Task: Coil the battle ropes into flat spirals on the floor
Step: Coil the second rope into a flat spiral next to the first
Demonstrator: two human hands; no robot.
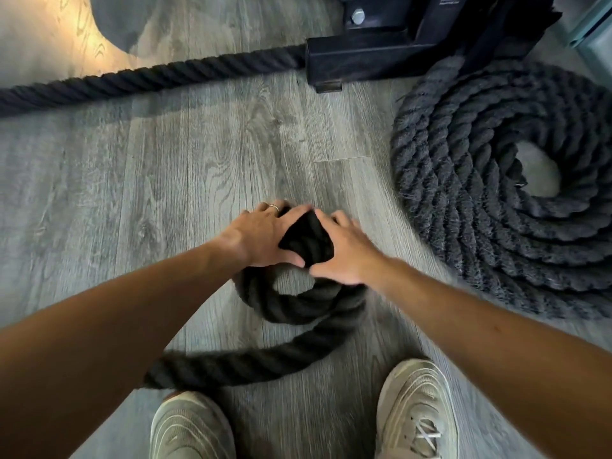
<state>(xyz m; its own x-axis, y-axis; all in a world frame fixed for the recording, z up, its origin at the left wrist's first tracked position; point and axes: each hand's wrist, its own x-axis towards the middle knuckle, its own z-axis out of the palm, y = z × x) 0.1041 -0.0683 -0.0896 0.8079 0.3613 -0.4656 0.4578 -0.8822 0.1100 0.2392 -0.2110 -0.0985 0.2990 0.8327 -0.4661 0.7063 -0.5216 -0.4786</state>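
Both hands: left hand (261,236), right hand (344,251), fingers spread, pressing rope coil (298,299).

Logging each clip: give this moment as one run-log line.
stage: starting second coil | left hand, right hand: pressing small coil | big coil: done, right | tail: loose

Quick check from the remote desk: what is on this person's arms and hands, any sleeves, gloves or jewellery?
Both forearms are bare, no sleeves or gloves in view. The left hand wears a thin, pale metal ring on one finger. The right hand shows no ring, watch or band.
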